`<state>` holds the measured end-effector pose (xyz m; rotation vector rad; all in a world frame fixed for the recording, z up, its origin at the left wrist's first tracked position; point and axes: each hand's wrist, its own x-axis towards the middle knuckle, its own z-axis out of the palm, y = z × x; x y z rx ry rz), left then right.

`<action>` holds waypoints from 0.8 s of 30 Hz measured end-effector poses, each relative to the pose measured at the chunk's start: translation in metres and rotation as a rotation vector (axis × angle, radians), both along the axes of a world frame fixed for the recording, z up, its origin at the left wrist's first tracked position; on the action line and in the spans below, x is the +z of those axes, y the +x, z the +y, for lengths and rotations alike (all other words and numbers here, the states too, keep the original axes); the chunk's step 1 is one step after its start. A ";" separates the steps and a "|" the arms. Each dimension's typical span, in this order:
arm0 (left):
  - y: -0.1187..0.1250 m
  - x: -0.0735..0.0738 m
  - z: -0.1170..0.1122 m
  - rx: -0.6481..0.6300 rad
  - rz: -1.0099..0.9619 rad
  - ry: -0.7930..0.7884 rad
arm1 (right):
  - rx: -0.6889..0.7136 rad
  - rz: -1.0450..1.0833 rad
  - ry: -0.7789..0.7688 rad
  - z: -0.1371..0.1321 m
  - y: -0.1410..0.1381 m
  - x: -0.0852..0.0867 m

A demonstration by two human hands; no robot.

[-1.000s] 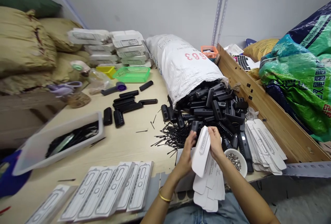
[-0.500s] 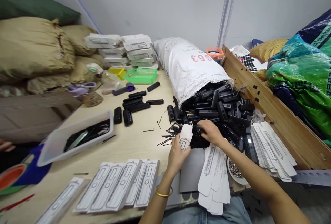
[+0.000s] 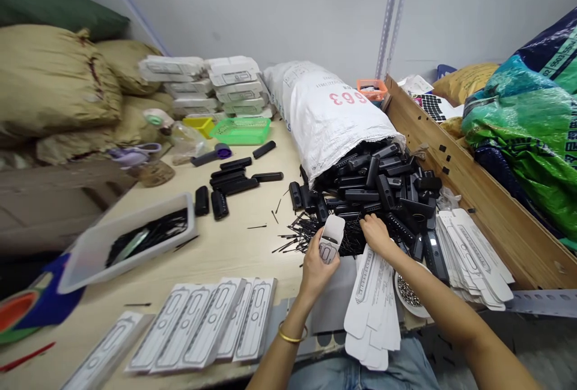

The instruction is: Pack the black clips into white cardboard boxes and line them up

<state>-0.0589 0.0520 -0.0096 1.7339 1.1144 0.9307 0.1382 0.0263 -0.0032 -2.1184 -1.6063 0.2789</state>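
Note:
My left hand [image 3: 319, 270] is wrapped round a printed white carton [image 3: 331, 243], held tilted with its top end open and something dark inside. My right hand [image 3: 376, 235] is apart from it, its curled fingers down at the pile of thin black sticks [image 3: 311, 231]; whatever they grip is hidden. Behind that hand lie many black plastic cases [image 3: 363, 195], spilling from a white woven sack [image 3: 333, 119]. Below the right wrist, flat white cartons [image 3: 372, 312] fan out over the table edge, beside a white bowl of small metal parts [image 3: 410, 294].
Filled cartons [image 3: 211, 321] stand in a row at front left. A translucent bin [image 3: 126, 243] of black sticks sits left. More flat cartons [image 3: 473, 258] lie by the wooden board [image 3: 478, 198] at right. Carton stacks [image 3: 238, 86] and a green tray [image 3: 241, 130] are at the back.
My right hand has moved right, away from the carton, and down to the sticks. The carton in my left hand has turned so its open end shows. The view has shifted slightly.

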 end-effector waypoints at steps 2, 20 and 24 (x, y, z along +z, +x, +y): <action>0.003 -0.001 -0.001 -0.010 0.045 0.043 | 0.000 0.028 0.011 -0.001 0.011 -0.003; 0.024 -0.002 -0.014 -0.137 -0.142 0.094 | -0.037 0.679 0.460 -0.030 -0.038 0.030; 0.022 -0.010 -0.023 -0.279 -0.131 0.039 | -0.095 0.861 0.378 -0.022 -0.050 0.007</action>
